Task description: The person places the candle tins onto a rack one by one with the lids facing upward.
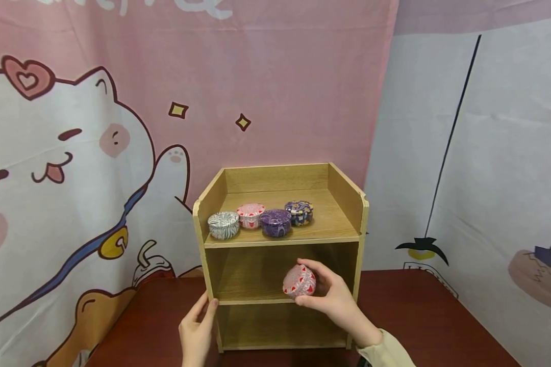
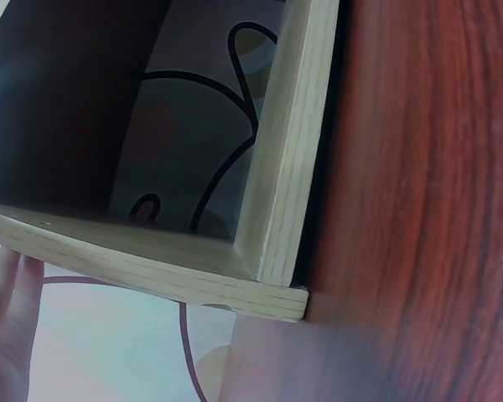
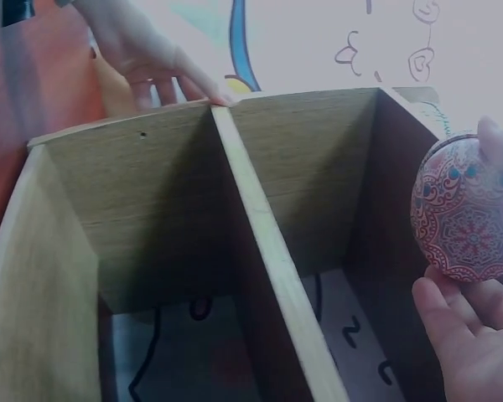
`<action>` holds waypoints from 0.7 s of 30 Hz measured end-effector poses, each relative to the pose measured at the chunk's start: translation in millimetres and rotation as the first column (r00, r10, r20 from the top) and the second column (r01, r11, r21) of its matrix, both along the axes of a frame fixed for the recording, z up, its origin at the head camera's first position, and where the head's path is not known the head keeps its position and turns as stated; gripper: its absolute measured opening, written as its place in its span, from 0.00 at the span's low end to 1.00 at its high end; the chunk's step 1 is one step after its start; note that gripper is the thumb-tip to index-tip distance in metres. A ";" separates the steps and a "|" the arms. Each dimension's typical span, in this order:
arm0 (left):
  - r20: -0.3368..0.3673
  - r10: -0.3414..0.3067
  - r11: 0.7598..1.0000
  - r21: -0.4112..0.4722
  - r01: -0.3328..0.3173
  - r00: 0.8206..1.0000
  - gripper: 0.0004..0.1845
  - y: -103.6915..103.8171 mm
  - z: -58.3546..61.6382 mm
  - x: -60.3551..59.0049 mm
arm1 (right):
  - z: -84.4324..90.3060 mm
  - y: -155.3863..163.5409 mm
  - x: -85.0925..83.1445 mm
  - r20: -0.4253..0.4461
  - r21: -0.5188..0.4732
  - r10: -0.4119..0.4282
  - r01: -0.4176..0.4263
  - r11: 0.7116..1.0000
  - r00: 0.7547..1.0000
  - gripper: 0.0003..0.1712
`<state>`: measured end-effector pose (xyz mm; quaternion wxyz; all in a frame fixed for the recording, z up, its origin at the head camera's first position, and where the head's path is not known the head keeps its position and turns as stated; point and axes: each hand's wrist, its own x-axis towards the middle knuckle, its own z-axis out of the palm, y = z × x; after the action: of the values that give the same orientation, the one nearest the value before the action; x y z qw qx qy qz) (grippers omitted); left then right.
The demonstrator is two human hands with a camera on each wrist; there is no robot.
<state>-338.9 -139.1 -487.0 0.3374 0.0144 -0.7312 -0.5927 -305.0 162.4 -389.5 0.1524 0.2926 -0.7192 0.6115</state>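
My right hand [image 1: 332, 293] pinches a small round tin with a red-and-white pattern [image 1: 298, 281] between thumb and fingers. The tin is tilted, in front of the shelf's middle compartment. The right wrist view shows a round face of this tin [image 3: 469, 222] with a flower-like design. With my left hand [image 1: 197, 326] I hold the left side panel of a small wooden shelf [image 1: 282, 300], thumb at the front edge by the middle board and fingers along the outside. In the left wrist view, fingers of the left hand [image 2: 12, 310] lie against the panel's outer face.
On the top level stand a grey-white leaf-patterned tin [image 1: 223, 226], a pink-and-red tin [image 1: 250, 215], a purple tin [image 1: 276, 223] and a dark floral tin [image 1: 299, 213]. The shelf stands on a reddish-brown table [image 1: 422, 316], before a cartoon-printed cloth [image 1: 280, 92].
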 end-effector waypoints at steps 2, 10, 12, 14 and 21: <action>0.000 -0.003 1.000 0.003 0.003 1.000 0.19 -0.2 -0.2 -0.6 | 2.5 1.0 1.8 -0.017 -0.018 -0.013 0.013 1.000 1.000 0.38; -0.012 -0.019 1.000 0.023 0.019 1.000 0.19 -0.5 -0.4 -0.9 | 15.2 4.2 9.1 -0.073 -0.087 -0.076 0.069 0.994 0.994 0.39; -0.003 -0.012 1.000 0.017 0.012 1.000 0.19 -0.4 0.3 -0.1 | 18.8 5.2 11.2 -0.073 -0.089 -0.094 0.087 0.992 0.993 0.39; 0.003 -0.008 1.000 0.019 0.008 1.000 0.19 -0.3 0.8 0.6 | 21.7 5.9 13.4 -0.068 -0.087 -0.111 0.105 0.991 0.991 0.39; -0.016 -0.004 1.000 0.028 0.005 1.000 0.19 1.1 -0.1 -0.4 | 29.9 8.3 19.2 -0.082 -0.091 -0.166 0.158 0.983 0.983 0.39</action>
<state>-339.3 -138.0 -487.1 0.3417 0.0127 -0.7201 -0.6038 -285.8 170.7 -359.6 0.2457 0.2534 -0.7067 0.6131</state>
